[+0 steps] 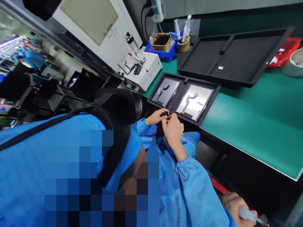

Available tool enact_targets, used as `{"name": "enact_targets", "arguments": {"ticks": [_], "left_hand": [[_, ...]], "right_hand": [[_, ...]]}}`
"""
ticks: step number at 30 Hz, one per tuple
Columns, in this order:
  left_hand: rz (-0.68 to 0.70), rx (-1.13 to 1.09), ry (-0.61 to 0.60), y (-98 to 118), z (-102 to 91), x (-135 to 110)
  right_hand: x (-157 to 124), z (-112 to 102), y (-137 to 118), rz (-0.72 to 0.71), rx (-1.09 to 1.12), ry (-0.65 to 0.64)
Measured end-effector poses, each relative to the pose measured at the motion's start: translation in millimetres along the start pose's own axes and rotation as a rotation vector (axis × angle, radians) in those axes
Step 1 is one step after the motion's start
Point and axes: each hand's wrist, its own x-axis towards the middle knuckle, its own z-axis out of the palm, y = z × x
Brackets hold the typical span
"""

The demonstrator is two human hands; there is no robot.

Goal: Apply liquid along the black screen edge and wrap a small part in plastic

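Note:
At the bottom right edge, the nearest hand, which I take for my left hand, is closed around a translucent plastic tube. The tube tapers down to the right; its tip is blurred at the picture's edge. A little red shows beside it. My right hand is out of the picture. A co-worker in a blue coat sits close on the left, wearing a blue cap and a black head strap. The co-worker's two hands are together over the lap, fingers pinching a small dark part that they mostly hide.
On the green bench mat lies a black tray with two silver display panels. A larger black tray stands behind. Farther back are a white machine, a blue bin, a cup of syringes and a red bin.

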Motion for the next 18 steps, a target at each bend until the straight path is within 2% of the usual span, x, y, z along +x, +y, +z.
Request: {"name": "enact_targets", "arguments": {"ticks": [3, 6, 10, 14, 16, 18], "left_hand": [[0.046, 0.190, 0.040, 6, 2.6, -7], [0.083, 0.289, 0.057, 12, 3.1, -13], [0.123, 0.308, 0.073, 18, 1.5, -18], [0.075, 0.326, 0.092, 23, 0.9, -20], [0.031, 0.325, 0.113, 26, 1.2, -19], [-0.030, 0.306, 0.149, 32, 3.9, -17]], "right_hand": [[3, -5, 5, -0.035, 0.013, -0.013], [1, -9, 11, -0.071, 0.027, -0.044], [-24, -19, 19, -0.113, 0.071, -0.042], [-87, -54, 34, -0.227, 0.159, 0.113], [-131, -79, 48, -0.278, 0.245, 0.201], [-180, -103, 68, -0.236, 0.270, 0.268]]}}
